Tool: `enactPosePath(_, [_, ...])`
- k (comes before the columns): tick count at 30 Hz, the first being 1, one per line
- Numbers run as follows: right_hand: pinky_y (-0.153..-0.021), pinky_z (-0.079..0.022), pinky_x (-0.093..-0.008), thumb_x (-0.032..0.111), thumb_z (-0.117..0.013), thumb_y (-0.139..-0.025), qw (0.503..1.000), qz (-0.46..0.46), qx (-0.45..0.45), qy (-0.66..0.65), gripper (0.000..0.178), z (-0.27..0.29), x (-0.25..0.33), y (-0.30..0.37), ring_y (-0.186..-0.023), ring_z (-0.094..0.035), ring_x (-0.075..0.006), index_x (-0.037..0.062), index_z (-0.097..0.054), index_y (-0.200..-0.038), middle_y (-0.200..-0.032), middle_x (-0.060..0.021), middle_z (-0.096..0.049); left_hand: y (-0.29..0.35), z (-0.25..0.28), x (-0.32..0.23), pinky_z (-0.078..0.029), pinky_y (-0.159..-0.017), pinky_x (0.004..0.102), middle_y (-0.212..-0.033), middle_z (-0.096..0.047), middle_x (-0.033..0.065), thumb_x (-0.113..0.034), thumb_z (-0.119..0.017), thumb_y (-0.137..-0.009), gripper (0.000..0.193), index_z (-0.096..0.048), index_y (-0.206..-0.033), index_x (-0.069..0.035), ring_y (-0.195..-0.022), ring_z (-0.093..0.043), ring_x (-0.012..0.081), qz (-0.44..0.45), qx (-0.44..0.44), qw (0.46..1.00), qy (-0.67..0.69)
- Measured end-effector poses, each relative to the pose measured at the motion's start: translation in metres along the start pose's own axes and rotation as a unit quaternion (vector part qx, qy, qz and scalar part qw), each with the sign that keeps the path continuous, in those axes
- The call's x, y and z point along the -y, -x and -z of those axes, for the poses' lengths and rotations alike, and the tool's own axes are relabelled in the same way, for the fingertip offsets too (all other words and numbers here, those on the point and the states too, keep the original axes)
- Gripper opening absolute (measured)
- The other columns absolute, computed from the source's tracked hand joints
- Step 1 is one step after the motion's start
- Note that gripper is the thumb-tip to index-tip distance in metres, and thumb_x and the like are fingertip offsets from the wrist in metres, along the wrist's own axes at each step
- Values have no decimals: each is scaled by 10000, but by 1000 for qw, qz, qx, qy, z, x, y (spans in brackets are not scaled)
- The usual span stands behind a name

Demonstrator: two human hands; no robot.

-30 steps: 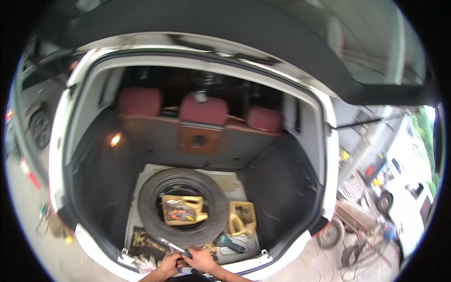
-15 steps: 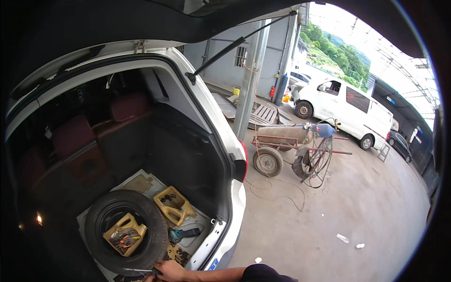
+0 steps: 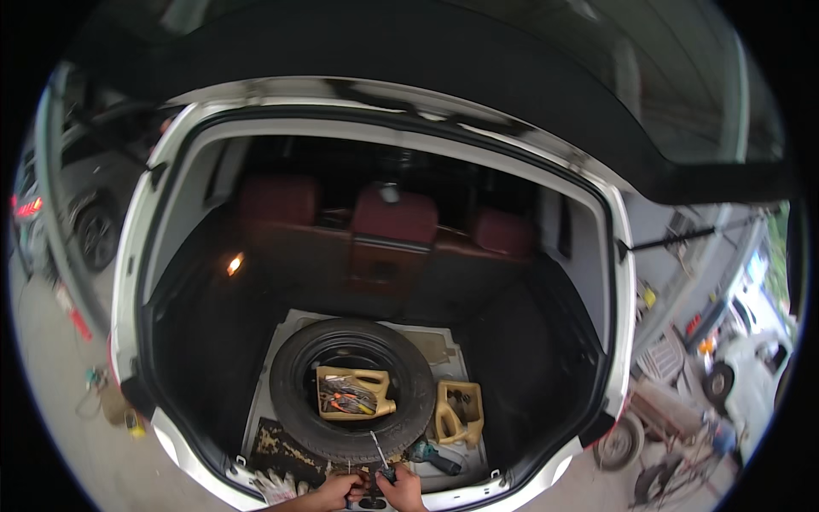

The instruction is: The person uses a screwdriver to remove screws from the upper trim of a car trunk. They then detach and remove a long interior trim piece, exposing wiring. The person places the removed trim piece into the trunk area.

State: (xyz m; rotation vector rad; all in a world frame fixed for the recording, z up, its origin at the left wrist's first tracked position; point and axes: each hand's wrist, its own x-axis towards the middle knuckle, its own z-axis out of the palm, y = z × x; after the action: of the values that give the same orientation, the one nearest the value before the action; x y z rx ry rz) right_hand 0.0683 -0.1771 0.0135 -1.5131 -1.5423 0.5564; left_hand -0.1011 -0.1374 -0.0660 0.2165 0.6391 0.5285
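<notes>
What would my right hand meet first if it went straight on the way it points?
Likely the near side of the spare tyre: the thin-shafted tool in the right hand points that way, though its height above the tyre is unclear.

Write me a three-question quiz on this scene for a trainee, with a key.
1. True or false: the right hand holds a screwdriver.
2. Which lies to the left of the left hand? (A) the drill (B) the gloves (C) the screwdriver
3. What does the jug inside the tire's ring hold?

Key: 1. True. 2. B. 3. Tools, some with orange on them.
</notes>
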Motion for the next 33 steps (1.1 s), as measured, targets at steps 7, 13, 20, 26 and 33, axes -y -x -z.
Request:
enactPosePath(7, [-600, -497, -448, 339, -670, -801, 990, 67, 103, 73, 346, -16, 2, -10, -665, -615, -381, 1, -597, -814, -702, -201, -612, 26, -21, -8, -246, -433, 217, -631, -372, -35, -171, -485, -953, 209, -448, -763, -91, -491, -306, 71, 18, 4, 998, 53])
enactPosePath(13, [-593, -499, -414, 265, -662, -816, 983, 90, 151, 60, 290, -18, 2, -19, -643, -613, -348, -16, -610, -862, -715, -192, -616, 34, -14, -10, -251, -438, 213, -626, -378, -45, -197, -514, -980, 182, -506, -842, -80, -488, -316, 60, -41, 28, 998, 43])
enactPosePath(20, [-671, -498, -425, 257, -675, -819, 983, 75, 168, -25, 297, -14, 17, -27, -779, -624, -401, 6, -621, -968, -840, -209, -629, 52, -28, -38, -258, -423, 235, -575, -362, -62, -203, -585, -931, 166, -579, -957, -39, -467, -331, 66, -219, -42, 975, 3])
enactPosePath(26, [-658, -505, -381, 263, -606, -902, 933, -86, 336, -101, 329, 18, 73, -36, -705, -647, -347, 72, -567, -1168, -761, -180, -628, 90, -64, -102, -259, -422, 203, -614, -373, -54, -169, -555, -943, 141, -568, -1005, -43, -481, -333, 53, -364, 21, 930, 50])
enactPosePath(33, [-782, -495, -317, 197, -654, -872, 961, 87, 249, -82, 359, 12, 82, -37, -799, -644, -230, 2, -587, -1166, -867, -170, -657, 113, -76, -105, -264, -423, 216, -626, -353, -39, -170, -502, -968, 133, -552, -1025, -61, -481, -317, 69, -391, 50, 916, 71])
